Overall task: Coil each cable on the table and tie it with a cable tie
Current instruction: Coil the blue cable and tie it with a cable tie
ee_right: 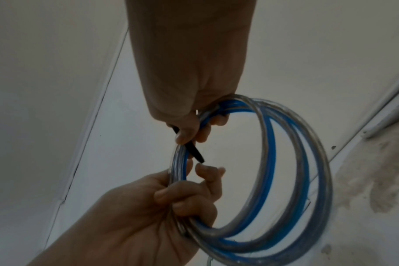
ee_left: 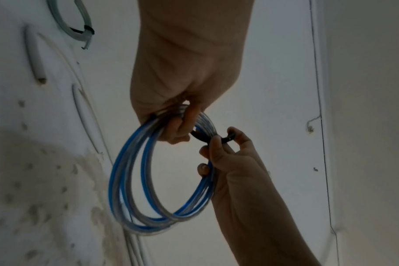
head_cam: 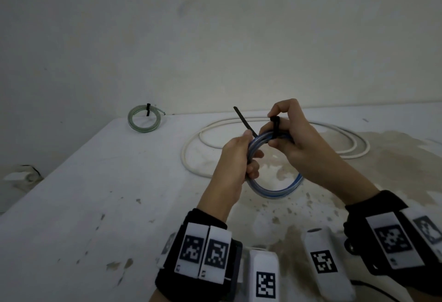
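Blue coil (head_cam: 275,189) gripped between left hand (head_cam: 235,158) and right hand (head_cam: 294,134); right pinches black tie (head_cam: 275,124)

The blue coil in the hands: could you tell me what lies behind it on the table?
Behind the blue coil lies a loose white cable on the table; both hands cover its middle stretch.

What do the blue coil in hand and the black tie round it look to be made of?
Blue coil: seemingly flexible clear plastic tubing or sheathing over a blue core; glossy, translucent walls catch the light. Whether wire runs inside cannot be told.
Black tie: likely nylon or similar plastic, matte; a thin flat strip that bends round the coil while its free tail sticks out straight.
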